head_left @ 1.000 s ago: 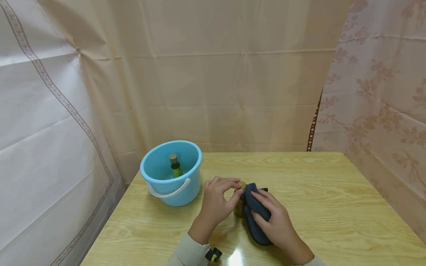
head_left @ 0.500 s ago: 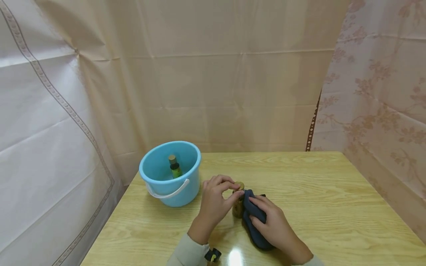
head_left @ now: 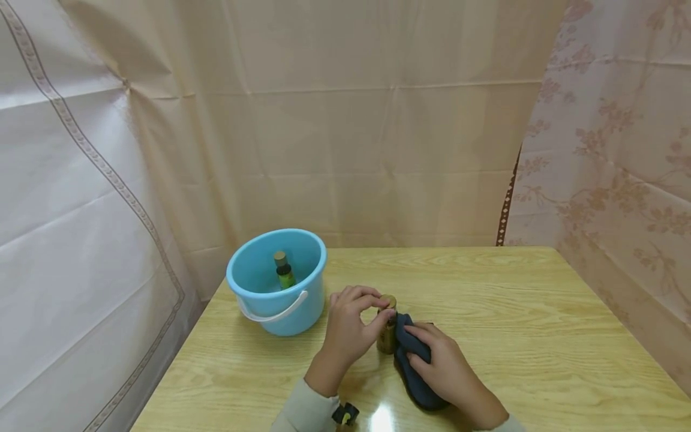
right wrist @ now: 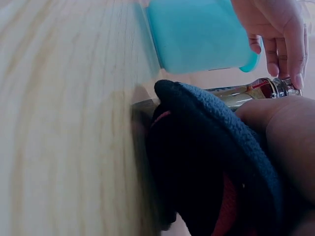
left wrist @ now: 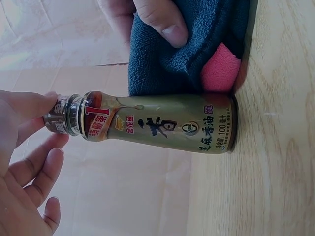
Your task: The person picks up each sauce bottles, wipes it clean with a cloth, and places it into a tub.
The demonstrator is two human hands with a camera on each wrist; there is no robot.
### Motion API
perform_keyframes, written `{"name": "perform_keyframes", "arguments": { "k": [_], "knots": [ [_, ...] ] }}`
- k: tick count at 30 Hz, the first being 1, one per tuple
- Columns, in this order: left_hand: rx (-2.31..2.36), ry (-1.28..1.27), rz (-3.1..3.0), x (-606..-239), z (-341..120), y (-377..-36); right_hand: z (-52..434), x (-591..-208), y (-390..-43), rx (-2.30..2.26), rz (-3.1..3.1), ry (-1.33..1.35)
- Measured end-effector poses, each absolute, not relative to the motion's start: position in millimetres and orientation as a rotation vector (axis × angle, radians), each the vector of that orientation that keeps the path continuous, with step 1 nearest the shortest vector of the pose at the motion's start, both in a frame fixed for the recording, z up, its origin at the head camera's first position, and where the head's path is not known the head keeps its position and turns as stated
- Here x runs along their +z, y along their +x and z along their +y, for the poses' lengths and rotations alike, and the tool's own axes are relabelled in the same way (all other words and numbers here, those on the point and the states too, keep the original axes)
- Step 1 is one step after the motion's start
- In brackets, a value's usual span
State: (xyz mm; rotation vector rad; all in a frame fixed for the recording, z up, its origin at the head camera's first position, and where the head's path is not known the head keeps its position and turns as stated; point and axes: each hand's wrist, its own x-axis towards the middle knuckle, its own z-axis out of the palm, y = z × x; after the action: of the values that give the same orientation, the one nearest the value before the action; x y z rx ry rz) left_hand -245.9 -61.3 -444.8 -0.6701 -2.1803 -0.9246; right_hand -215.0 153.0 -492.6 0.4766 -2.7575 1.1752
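Note:
A small sesame oil bottle (head_left: 386, 341) stands upright on the table. My left hand (head_left: 348, 324) pinches its cap between thumb and index finger, the other fingers loosely bent off the glass. The bottle's label (left wrist: 167, 123) faces the left wrist camera. My right hand (head_left: 448, 367) grips a folded dark blue cloth (head_left: 420, 384) against the right side of the bottle. In the left wrist view this cloth (left wrist: 192, 59) touches the bottle's body and has a pink patch (left wrist: 221, 69). The right wrist view shows the cloth covering the bottle's lower part.
Left of my hands stands a light blue bucket (head_left: 294, 318) with a white handle (head_left: 281, 312). Inside it leans a bottle (head_left: 285, 275) with a green label. The wooden table (head_left: 513, 312) ends before a beige curtain (head_left: 378, 150). A dark strap (head_left: 345, 414) shows by my left sleeve.
My right hand has drawn the cloth down along the bottle, towards me. The bottle has shifted slightly left and shows more of its side. My left hand keeps its pinch on the cap.

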Motion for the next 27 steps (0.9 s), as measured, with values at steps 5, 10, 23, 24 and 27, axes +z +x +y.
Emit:
{"name": "perform_keyframes", "arguments": {
  "k": [5, 10, 23, 24, 27],
  "knots": [
    [-0.917, -0.676, -2.180, -443.9, -62.0, -246.4, 152.9, -492.1, -214.6, 1.143, -2.757, 0.485],
    [-0.907, -0.677, -2.181, -444.1, -62.8, -245.6, 152.2, -491.1, -212.7, 1.136, -2.702, 0.499],
    [-0.900, -0.685, -2.206, -442.5, -64.3, -243.8, 151.2, -488.6, -208.5, 1.122, -2.462, 0.568],
    [-0.900, -0.684, -2.208, -442.1, -64.4, -243.6, 151.1, -488.1, -208.1, 1.128, -2.440, 0.572],
    [-0.890, -0.681, -2.213, -441.1, -64.7, -243.3, 150.7, -486.4, -207.1, 1.142, -2.365, 0.594]
  ]
}}
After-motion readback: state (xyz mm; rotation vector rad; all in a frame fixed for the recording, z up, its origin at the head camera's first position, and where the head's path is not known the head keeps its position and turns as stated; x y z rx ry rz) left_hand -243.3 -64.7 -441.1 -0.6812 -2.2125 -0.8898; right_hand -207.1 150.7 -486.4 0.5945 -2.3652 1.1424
